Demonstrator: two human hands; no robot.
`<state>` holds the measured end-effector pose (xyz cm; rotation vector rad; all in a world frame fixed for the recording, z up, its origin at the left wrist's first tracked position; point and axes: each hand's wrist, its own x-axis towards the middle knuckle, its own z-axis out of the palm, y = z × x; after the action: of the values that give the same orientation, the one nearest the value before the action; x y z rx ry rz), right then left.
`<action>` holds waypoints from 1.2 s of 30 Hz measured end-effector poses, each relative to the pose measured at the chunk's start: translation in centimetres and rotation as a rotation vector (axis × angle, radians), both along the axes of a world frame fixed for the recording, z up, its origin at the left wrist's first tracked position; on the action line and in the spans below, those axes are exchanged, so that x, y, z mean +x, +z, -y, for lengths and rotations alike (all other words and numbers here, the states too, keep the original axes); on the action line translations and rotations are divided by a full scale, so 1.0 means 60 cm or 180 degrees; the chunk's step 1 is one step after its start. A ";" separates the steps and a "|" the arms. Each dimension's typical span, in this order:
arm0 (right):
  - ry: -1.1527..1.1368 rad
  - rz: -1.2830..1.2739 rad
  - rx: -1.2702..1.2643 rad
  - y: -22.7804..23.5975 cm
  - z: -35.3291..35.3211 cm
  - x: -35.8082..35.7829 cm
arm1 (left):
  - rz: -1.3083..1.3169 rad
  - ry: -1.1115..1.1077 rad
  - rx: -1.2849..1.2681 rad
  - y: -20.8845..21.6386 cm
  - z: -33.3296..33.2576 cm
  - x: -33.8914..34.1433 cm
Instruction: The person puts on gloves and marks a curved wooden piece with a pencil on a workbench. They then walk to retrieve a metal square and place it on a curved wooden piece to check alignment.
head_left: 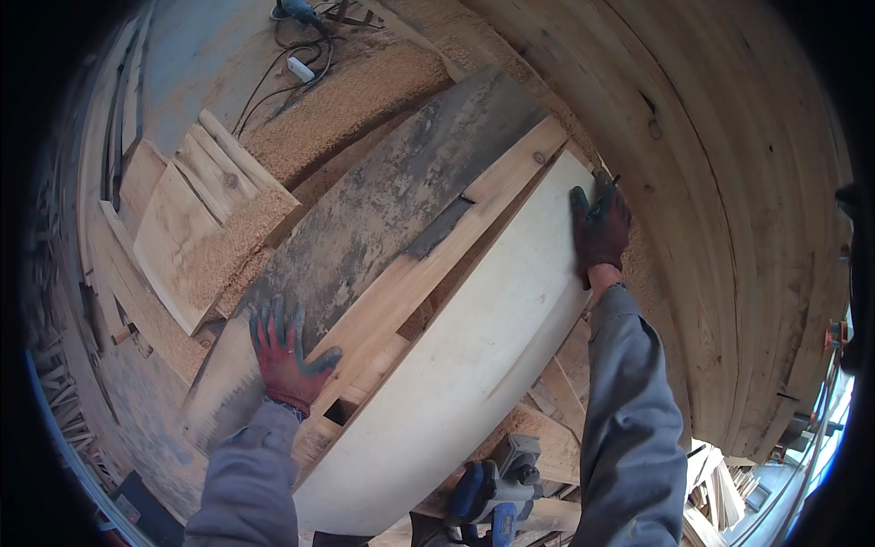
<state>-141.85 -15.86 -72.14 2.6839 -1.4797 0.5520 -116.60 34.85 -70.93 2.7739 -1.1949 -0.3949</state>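
My left hand (pixel 290 363), in a red glove with dark fingertips, lies with fingers spread on a dark weathered board (pixel 392 201). Its thumb points toward a narrow bare-wood strip along that board's edge. A wide pale smooth board (pixel 456 356) lies slantwise to the right, its near end at the bottom. My right hand (pixel 602 228), gloved alike, grips this board's edge close to its far end. Some of its fingers are hidden, and a small dark tip sticks out beside them.
Large planks (pixel 711 182) rise on the right. Short sawdust-covered boards (pixel 191 228) lie at left. Sawdust (pixel 346 109) is heaped beyond the dark board. A blue corded tool (pixel 296 11) sits at the top with its cable; a blue-and-black power tool (pixel 492 492) stands near me.
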 end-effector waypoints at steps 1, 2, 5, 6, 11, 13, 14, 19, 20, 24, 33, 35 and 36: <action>0.0017 0.0032 -0.0023 0.000 0.001 0.000 | -0.0006 0.0040 -0.0004 -0.001 0.000 -0.001; 0.0040 0.0091 -0.0034 0.000 0.001 0.000 | -0.0111 0.0173 0.0231 -0.001 0.000 -0.001; -0.0087 0.0012 0.0001 0.000 -0.001 0.000 | -0.0117 0.0148 0.0296 -0.002 0.001 0.000; -0.0058 0.0018 -0.0032 0.000 -0.001 0.000 | -0.0118 0.0065 -0.0030 -0.003 0.002 0.001; -0.0033 0.0097 -0.0035 -0.001 -0.001 -0.001 | -0.0101 -0.0016 -0.0074 -0.008 0.000 0.005; -0.0025 0.0080 0.0002 -0.001 -0.002 -0.001 | -0.0003 -0.0085 -0.0116 -0.006 -0.002 0.004; -0.0032 0.0080 0.0027 -0.001 -0.002 -0.001 | -0.0048 0.0005 -0.0011 -0.005 -0.002 0.003; -0.0006 0.0103 0.0046 0.001 -0.006 -0.001 | 0.0060 -0.0084 -0.0066 0.002 0.001 0.004; 0.0001 0.0105 0.0046 0.001 -0.007 -0.001 | -0.0071 0.0025 0.0071 0.002 0.002 0.005; -0.0047 0.0066 0.0079 0.005 -0.012 0.001 | 0.0108 -0.0189 -0.0242 -0.006 -0.003 0.004; -0.0120 0.0067 0.0015 0.014 -0.014 0.003 | 0.0101 -0.0262 -0.0555 0.036 0.066 -0.029; -0.0108 0.0143 0.0086 0.012 -0.013 0.001 | 0.0148 -0.0810 -0.1005 0.059 0.118 -0.112; -0.0115 0.0129 0.0096 0.012 -0.013 0.000 | -0.0235 -0.1178 -0.1140 0.066 0.154 -0.153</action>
<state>-141.85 -15.08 -71.44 2.6782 -1.5555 0.5902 -125.79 25.64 -66.97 2.2224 -1.5845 -0.2736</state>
